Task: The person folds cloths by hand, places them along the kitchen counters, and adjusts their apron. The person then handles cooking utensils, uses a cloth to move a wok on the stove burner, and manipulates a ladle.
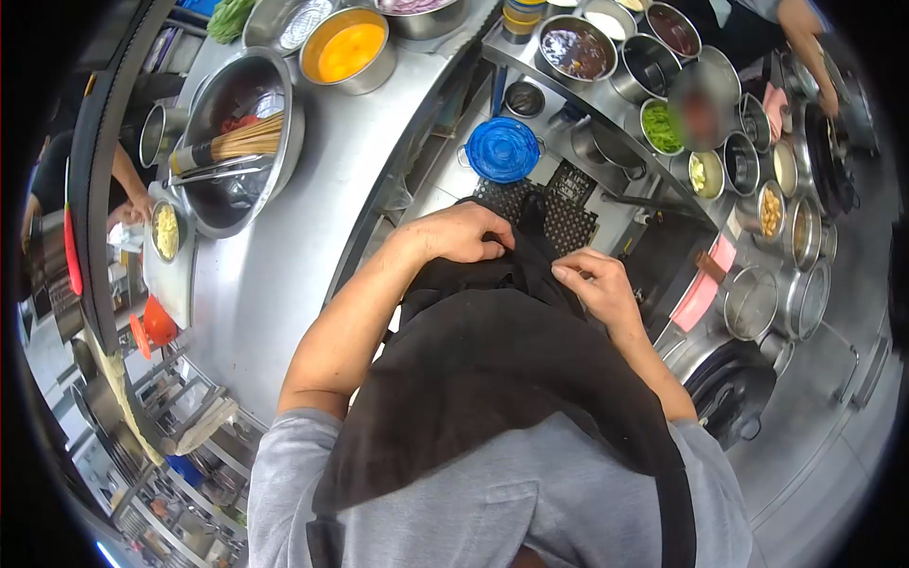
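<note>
A blur (701,106) is hiding some containers at the right, and dark cloth is obscuring your fingertips. The bowl (295,142) is holding a whisk (248,139); the pot (367,79), orange liquid (346,52). Your left hand (467,236) is curling against your apron (530,327) at the waist, your right (600,287) bending inward beside it, fingers narrowly spaced (whether either is gripping cloth, you can't quite tell).
</note>
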Action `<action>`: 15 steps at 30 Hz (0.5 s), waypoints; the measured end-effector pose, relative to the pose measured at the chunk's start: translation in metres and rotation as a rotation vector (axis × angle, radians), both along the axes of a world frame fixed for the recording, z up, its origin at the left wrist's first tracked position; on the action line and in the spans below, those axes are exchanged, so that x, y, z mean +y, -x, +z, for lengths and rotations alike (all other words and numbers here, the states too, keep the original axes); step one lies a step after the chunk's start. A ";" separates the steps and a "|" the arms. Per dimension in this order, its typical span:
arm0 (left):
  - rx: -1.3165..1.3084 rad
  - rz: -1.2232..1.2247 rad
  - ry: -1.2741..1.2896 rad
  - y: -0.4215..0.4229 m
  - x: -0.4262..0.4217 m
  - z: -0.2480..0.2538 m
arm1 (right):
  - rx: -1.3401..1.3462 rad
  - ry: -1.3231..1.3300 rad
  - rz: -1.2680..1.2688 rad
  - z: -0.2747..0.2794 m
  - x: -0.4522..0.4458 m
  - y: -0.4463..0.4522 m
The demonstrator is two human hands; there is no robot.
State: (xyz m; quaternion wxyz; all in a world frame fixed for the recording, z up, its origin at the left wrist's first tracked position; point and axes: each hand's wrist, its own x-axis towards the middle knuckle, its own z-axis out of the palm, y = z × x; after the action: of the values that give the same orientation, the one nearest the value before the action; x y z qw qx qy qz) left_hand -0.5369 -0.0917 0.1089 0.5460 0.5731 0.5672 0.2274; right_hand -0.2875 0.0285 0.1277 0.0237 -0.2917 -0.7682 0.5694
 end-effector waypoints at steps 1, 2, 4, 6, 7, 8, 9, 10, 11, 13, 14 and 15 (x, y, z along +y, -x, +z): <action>0.125 0.015 0.087 0.004 0.000 0.011 | 0.008 -0.002 0.012 0.007 0.002 0.002; 0.134 0.021 0.080 0.008 0.000 0.018 | 0.024 0.016 0.056 0.015 0.005 0.004; 0.235 0.245 -0.207 0.003 -0.009 0.033 | 0.026 0.020 0.137 0.029 0.012 0.007; 0.232 0.359 -0.273 -0.003 -0.012 0.059 | 0.034 -0.061 0.210 0.033 0.018 0.013; 0.235 0.459 -0.350 -0.006 -0.012 0.070 | 0.051 -0.152 0.271 0.034 0.022 0.018; 0.225 0.516 -0.404 -0.011 -0.014 0.076 | 0.060 -0.158 0.281 0.035 0.026 0.024; 0.233 0.526 -0.412 -0.016 -0.015 0.083 | 0.122 -0.248 0.312 0.036 0.030 0.031; 0.283 0.571 -0.419 -0.022 -0.017 0.089 | 0.182 -0.339 0.344 0.038 0.034 0.037; 0.329 0.616 -0.424 -0.028 -0.018 0.093 | 0.183 -0.346 0.353 0.039 0.037 0.043; 0.359 0.664 -0.490 -0.042 -0.018 0.088 | 0.167 -0.412 0.492 0.043 0.046 0.058; 0.291 0.749 -0.372 -0.050 -0.018 0.089 | 0.217 -0.447 0.564 0.039 0.052 0.062; 0.222 0.834 -0.249 -0.056 -0.017 0.089 | 0.221 -0.452 0.581 0.040 0.059 0.066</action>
State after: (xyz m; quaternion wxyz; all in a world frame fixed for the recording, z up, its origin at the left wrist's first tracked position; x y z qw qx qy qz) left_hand -0.4809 -0.1088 0.1982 0.2703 0.3778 0.7731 0.4318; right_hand -0.3533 0.0879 0.1676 0.0076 0.0137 -0.9178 0.3968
